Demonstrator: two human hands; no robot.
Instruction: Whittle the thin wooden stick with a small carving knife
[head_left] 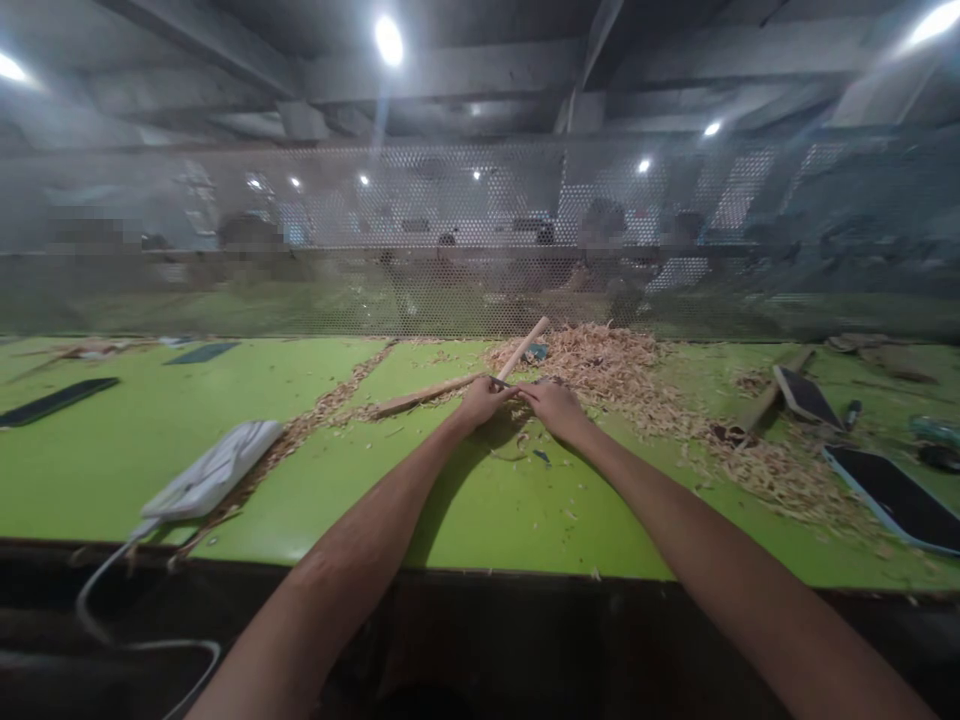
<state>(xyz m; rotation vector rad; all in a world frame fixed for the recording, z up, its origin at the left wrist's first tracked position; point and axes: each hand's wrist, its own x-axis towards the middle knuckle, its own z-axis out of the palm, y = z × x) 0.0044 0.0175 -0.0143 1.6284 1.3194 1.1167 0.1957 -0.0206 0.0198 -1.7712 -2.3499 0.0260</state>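
My left hand (481,402) and my right hand (556,406) meet above the middle of the green table, fingers closed and fingertips nearly touching. A small dark, thin piece (498,382) shows at the left fingers; its kind is too small to tell. A pale round wooden stick (525,346) slants away just beyond the hands, its near end close to the left fingers. To the left, a flatter wooden strip (427,396) lies on the table with its far end by my left hand. The fingers hide whatever sits between them.
Wood shavings (607,365) are heaped behind and right of my hands. A white power strip (214,470) with a cable lies at left. Phones (900,497) and a dark flat object (58,402) lie towards the sides. A mesh screen (465,240) stands along the back.
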